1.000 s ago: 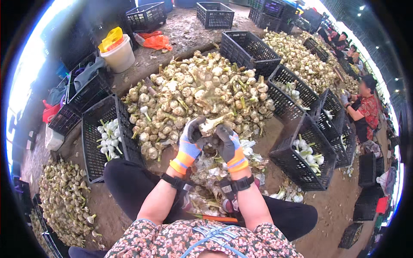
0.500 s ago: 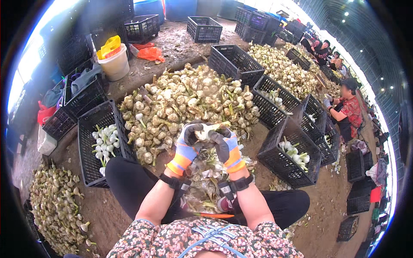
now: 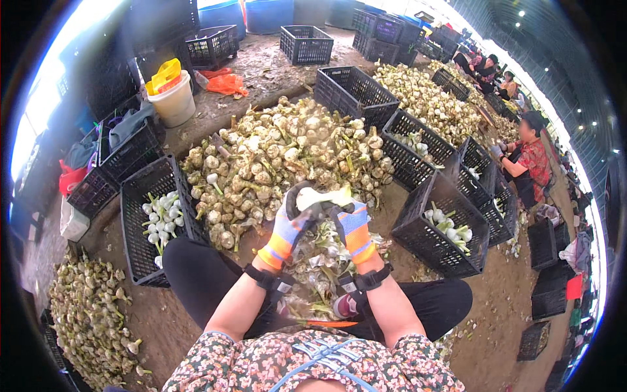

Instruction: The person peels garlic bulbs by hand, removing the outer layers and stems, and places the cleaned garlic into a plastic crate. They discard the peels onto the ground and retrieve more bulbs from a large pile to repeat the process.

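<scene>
Between my gloved hands is a garlic bulb [image 3: 312, 198], white and smooth, its pale stem pointing right. My left hand [image 3: 290, 219] is closed around the bulb end. My right hand [image 3: 349, 223] grips below the stem, its fingertips partly hidden. Just beyond my hands rises a big heap of unpeeled, soil-stained garlic [image 3: 274, 153]. Under them, stripped skins and leaves [image 3: 323, 261] lie between my legs. Cleaned white bulbs [image 3: 163, 219] sit in a black crate [image 3: 134, 251] at my left, and more cleaned garlic [image 3: 449, 228] is in a crate [image 3: 436, 253] at my right.
Another garlic pile [image 3: 91, 320] lies at the lower left. Black crates [image 3: 356, 98] border the heap's far right. A white bucket [image 3: 175, 104] with yellow plastic and an orange bag [image 3: 225, 83] are at the back left. A person in red [image 3: 532, 160] sits at the right.
The bulb in my hands now looks whiter, and its stem has turned more into view. My hands have shifted slightly. The person at the right has moved a little.
</scene>
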`<state>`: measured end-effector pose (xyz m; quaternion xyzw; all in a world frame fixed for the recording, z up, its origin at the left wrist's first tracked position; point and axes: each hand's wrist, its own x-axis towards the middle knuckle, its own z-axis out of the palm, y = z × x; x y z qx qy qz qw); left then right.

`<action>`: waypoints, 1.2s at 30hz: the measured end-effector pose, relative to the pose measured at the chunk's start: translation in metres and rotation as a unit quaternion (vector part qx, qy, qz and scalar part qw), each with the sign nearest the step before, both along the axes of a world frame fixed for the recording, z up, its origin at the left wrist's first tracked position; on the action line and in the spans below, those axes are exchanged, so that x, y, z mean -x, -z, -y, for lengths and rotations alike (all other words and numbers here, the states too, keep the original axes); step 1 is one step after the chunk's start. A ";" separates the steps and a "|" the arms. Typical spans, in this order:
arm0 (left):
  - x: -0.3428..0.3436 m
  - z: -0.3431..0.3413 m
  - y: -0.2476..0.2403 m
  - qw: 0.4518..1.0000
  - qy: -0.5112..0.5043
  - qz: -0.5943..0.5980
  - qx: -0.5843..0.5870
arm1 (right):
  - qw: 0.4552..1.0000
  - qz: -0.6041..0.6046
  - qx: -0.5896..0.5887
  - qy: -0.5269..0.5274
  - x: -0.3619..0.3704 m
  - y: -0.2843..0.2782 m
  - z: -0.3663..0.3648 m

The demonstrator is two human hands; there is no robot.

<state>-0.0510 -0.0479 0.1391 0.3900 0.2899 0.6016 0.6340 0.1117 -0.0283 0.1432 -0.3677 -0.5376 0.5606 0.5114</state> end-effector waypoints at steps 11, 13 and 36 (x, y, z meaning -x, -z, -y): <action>0.019 -0.001 -0.007 0.975 -0.028 -0.216 -0.046 | 0.996 -0.073 0.040 0.018 -0.005 0.060 -0.015; 0.031 0.004 -0.019 0.972 0.004 -0.222 -0.074 | 0.993 -0.116 -0.008 0.023 -0.009 0.079 -0.028; 0.034 0.004 0.050 0.978 -0.092 -0.177 -0.060 | 0.991 0.128 -0.013 0.030 0.024 0.021 0.006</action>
